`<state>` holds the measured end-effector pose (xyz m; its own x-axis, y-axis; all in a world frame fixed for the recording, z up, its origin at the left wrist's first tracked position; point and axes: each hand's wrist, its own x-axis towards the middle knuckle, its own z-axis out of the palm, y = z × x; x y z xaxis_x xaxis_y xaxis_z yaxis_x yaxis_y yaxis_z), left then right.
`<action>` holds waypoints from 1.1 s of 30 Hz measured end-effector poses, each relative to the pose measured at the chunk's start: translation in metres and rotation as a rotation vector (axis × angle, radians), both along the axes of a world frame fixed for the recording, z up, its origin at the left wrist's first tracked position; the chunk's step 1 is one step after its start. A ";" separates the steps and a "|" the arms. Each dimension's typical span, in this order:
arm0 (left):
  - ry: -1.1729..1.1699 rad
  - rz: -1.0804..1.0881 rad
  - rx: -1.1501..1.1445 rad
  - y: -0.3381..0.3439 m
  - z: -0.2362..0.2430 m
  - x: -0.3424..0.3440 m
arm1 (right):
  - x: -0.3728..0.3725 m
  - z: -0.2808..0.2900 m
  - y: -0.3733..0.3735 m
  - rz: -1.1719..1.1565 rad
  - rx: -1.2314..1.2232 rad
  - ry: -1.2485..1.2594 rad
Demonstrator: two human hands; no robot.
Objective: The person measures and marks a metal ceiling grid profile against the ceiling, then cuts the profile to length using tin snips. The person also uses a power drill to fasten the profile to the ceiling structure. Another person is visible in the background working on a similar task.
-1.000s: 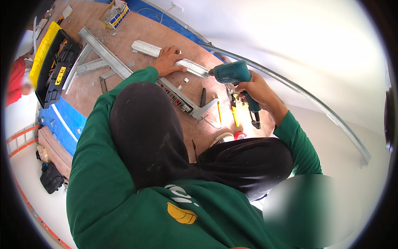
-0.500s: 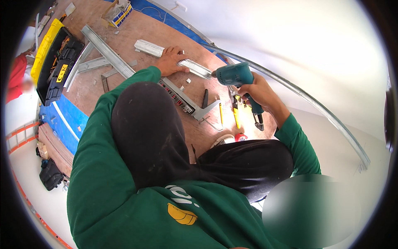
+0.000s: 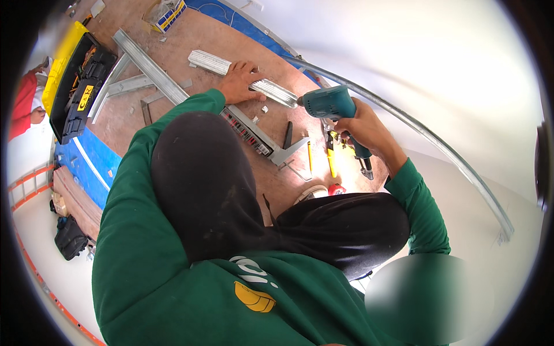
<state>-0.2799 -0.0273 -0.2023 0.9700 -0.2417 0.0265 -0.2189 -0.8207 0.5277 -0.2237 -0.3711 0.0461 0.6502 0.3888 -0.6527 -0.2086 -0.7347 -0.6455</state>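
The left hand (image 3: 241, 82) pressed flat on a ribbed metal strip (image 3: 242, 78) lying on the brown floor (image 3: 190, 46). The right hand (image 3: 360, 124) gripped a teal drill (image 3: 329, 104), its tip against the strip's end.

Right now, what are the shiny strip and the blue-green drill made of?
The ribbed strip under the left hand looks like thin bare metal: silvery, glinting, folded ridges. The drill in the right hand seems to have a teal plastic body, smooth and matte; its tip looks metallic.
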 end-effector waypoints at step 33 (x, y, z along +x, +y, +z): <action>-0.044 -0.007 -0.054 0.000 -0.014 0.001 | -0.003 0.008 0.013 0.279 -0.128 -0.265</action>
